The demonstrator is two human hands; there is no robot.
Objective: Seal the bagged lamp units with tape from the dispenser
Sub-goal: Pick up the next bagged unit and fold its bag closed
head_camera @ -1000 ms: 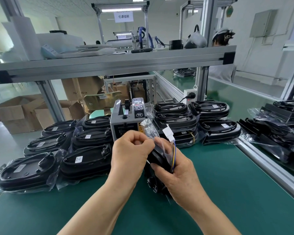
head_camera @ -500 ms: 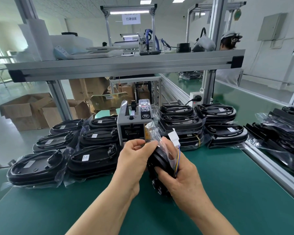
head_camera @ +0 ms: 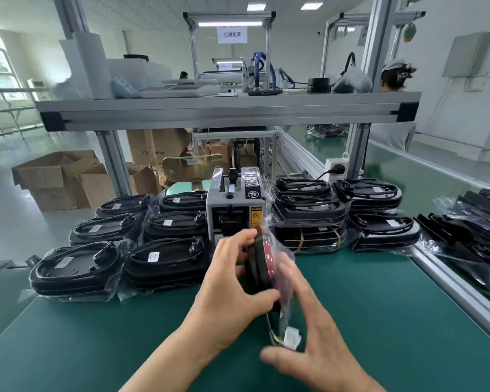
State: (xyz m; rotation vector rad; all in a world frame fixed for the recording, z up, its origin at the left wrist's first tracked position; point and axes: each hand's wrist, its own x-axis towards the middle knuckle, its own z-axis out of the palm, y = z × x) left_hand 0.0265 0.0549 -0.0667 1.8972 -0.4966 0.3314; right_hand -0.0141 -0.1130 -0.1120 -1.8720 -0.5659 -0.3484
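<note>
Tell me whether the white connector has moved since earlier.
Yes. The connector, earlier up beside the dispenser, now sits well below it, at the near end of the lamp unit.

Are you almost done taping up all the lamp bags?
Not sure. The left pile of bagged lamps beside the tape dispenser may be done, though no tape shows. In hand: the left hand grips one bagged lamp on edge; the right hand touches its bag. The right pile probably waits.

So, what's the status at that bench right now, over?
Left hand grips bagged lamp unit, stood on edge. Right hand against its bag, fingers straight. Tape dispenser right behind, nothing in between.
</note>
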